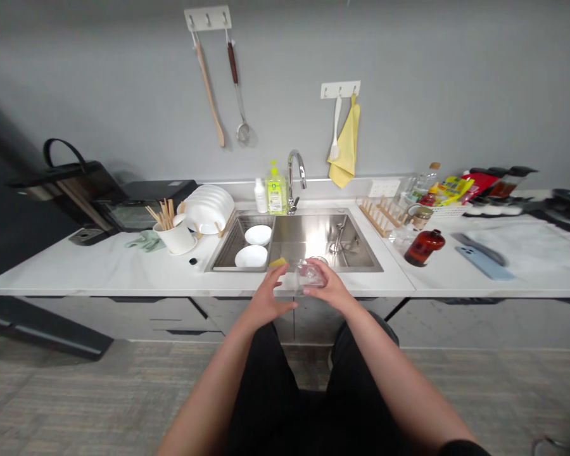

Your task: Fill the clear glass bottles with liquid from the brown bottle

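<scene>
In front of the sink's near edge, my right hand [333, 288] grips a clear glass vessel [306, 277], tilted on its side. Whether it is a cup or a jar is hard to make out. My left hand [265, 300] is at the vessel's left end, thumb and fingers spread apart; a slight gap seems to separate it from the glass. Just beyond the left fingers lies a yellow sponge [278, 261] at the sink's front rim. Behind my hands is the steel sink [304, 231], with two white bowls [251, 256] in the rack on its left side.
A chrome faucet [292, 183] rises behind the sink beside a green soap bottle [276, 193]. White plates [206, 206] and a utensil holder [175, 239] stand left. To the right are a wooden rack [382, 215], a brown bottle [424, 248] and a blue phone [485, 263].
</scene>
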Action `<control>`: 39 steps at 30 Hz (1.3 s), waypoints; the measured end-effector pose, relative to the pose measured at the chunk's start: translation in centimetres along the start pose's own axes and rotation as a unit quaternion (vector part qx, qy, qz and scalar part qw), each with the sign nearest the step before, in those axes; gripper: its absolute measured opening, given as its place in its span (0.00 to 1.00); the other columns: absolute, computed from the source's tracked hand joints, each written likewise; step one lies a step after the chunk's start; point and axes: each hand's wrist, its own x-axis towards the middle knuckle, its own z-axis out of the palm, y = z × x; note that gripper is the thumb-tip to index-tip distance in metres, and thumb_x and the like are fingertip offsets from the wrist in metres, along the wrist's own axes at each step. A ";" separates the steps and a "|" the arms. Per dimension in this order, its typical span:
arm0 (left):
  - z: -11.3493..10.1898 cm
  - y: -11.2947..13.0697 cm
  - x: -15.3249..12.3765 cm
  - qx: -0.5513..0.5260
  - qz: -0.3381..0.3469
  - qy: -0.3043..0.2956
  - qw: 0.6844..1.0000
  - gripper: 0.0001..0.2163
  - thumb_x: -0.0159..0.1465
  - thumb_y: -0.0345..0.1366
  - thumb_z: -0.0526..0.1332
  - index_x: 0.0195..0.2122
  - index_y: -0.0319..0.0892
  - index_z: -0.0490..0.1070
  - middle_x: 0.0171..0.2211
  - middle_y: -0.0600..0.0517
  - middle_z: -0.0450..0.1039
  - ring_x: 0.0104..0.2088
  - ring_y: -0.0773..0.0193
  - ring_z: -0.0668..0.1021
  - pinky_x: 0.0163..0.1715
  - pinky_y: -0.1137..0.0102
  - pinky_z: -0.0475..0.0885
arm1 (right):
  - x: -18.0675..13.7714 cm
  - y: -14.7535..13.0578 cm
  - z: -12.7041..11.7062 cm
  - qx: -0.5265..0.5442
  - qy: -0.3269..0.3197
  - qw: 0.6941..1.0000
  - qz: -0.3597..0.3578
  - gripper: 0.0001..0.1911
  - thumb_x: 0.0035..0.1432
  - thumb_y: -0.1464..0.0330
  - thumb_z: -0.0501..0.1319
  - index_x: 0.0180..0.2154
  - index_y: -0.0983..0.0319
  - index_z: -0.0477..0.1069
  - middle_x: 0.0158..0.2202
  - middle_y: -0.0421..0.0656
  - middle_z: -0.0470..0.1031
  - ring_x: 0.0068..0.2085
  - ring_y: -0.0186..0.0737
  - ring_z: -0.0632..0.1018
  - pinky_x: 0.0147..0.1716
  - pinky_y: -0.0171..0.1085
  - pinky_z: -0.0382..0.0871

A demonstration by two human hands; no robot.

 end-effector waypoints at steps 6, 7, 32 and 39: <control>-15.6 -2.8 0.8 0.242 -0.211 0.300 0.898 0.20 0.68 0.47 0.68 0.56 0.41 0.78 0.51 0.42 0.84 0.50 0.48 0.86 0.59 0.52 0.80 | 1.4 3.4 -3.4 -0.054 0.078 0.995 0.041 0.49 0.42 0.50 0.88 0.63 0.53 0.74 0.63 0.52 0.82 0.66 0.61 0.83 0.62 0.55 0.82; -17.6 -3.3 0.7 0.270 -0.227 0.326 0.877 0.19 0.68 0.47 0.68 0.54 0.40 0.77 0.52 0.41 0.83 0.50 0.47 0.85 0.61 0.50 0.78 | 1.5 3.8 -3.7 -0.052 0.080 0.994 0.051 0.49 0.42 0.51 0.88 0.62 0.52 0.74 0.63 0.52 0.82 0.66 0.61 0.83 0.59 0.54 0.83; -4.5 8.7 0.3 0.135 0.027 0.057 0.989 0.12 0.71 0.46 0.72 0.48 0.45 0.87 0.36 0.50 0.82 0.33 0.61 0.80 0.33 0.68 0.76 | -3.5 -2.0 1.6 -0.166 0.090 0.982 -0.013 0.49 0.51 0.59 0.86 0.71 0.55 0.73 0.66 0.54 0.83 0.64 0.60 0.84 0.59 0.54 0.82; -4.0 12.5 0.7 0.203 0.068 -0.040 0.976 0.09 0.72 0.42 0.71 0.48 0.44 0.87 0.36 0.49 0.83 0.32 0.59 0.83 0.37 0.65 0.77 | -5.2 -4.5 1.2 -0.222 0.088 0.970 -0.033 0.50 0.49 0.63 0.87 0.71 0.53 0.74 0.68 0.53 0.82 0.63 0.60 0.84 0.59 0.56 0.83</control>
